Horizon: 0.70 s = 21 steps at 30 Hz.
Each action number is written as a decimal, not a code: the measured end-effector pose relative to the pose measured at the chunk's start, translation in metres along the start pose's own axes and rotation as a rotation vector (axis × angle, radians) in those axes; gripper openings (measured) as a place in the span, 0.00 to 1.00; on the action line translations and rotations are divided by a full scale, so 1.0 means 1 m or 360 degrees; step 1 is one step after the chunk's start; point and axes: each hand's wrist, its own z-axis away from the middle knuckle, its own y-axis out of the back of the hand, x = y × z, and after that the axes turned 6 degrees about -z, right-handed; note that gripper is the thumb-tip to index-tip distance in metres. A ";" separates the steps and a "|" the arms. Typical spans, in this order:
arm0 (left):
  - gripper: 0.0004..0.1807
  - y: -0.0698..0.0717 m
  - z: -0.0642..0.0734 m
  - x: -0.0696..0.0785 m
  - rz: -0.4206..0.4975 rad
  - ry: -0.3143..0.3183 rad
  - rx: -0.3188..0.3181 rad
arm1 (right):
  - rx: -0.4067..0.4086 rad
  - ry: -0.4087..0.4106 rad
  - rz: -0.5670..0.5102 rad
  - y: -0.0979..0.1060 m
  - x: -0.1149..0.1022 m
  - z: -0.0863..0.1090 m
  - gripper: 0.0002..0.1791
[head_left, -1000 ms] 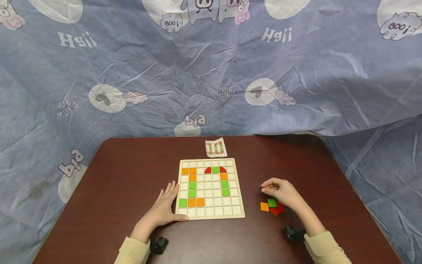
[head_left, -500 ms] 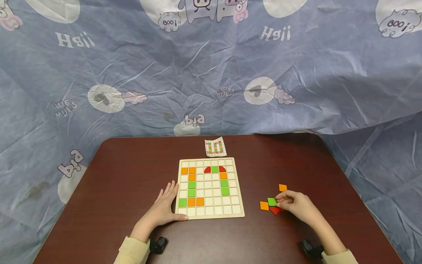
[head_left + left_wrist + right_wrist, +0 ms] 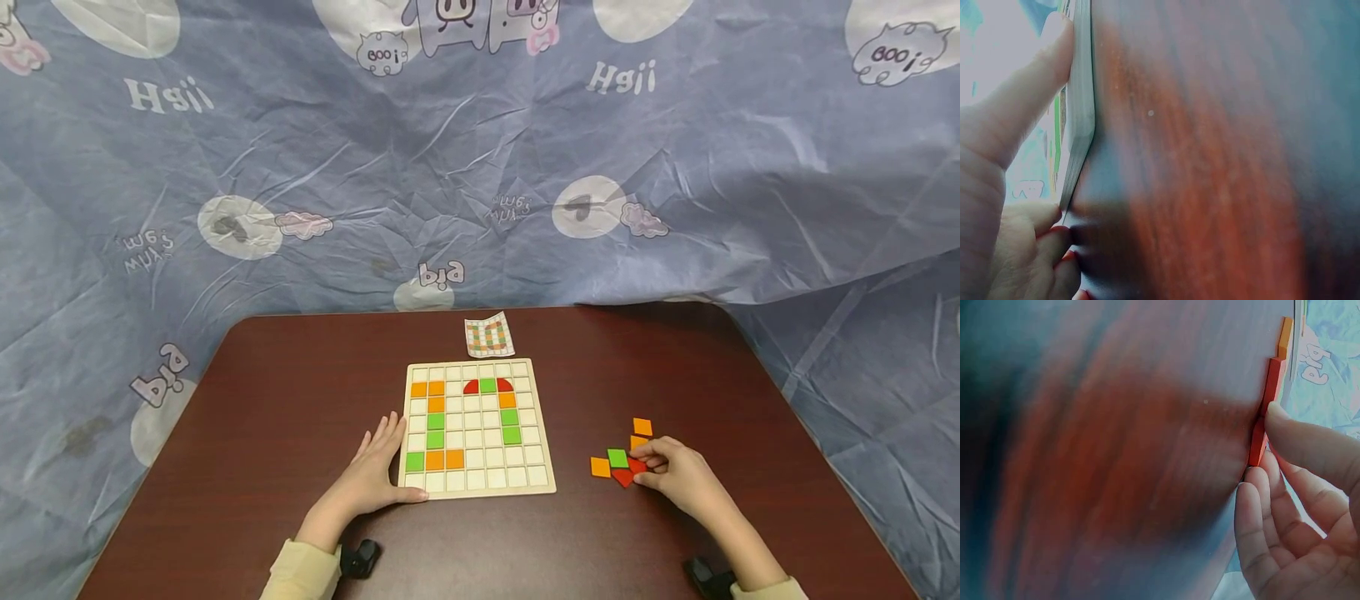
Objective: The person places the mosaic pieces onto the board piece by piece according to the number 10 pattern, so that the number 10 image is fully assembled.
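Right hand (image 3: 678,473): grip narrow, pinching a flat red tile (image 3: 637,466) on the reddish-brown wood-grain desk (image 3: 300,400). Left hand (image 3: 371,477), spread wide, rests against the square cream gridded board (image 3: 472,441). Risk: crowding could drag the square green tile (image 3: 617,458) along.

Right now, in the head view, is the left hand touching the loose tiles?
No, the left hand rests at the near left corner of the board, while the loose tiles lie off its right side.

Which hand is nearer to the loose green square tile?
Right. The right hand is beside the tile; the left hand is farther left, touching the cream gridded board.
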 end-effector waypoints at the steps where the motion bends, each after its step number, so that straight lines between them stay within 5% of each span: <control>1: 0.70 0.000 0.000 0.000 0.0001 -0.0007 0.0007 | 0.0000 0.0004 0.0009 -0.001 -0.001 0.000 0.15; 9: 0.70 -0.001 0.002 -0.001 0.0007 -0.0025 0.0031 | -0.0043 0.0014 0.0077 -0.002 -0.007 -0.005 0.14; 21: 0.70 0.001 0.002 0.001 0.0030 -0.0007 0.0017 | -0.0074 -0.0075 -0.0068 0.004 -0.014 -0.007 0.11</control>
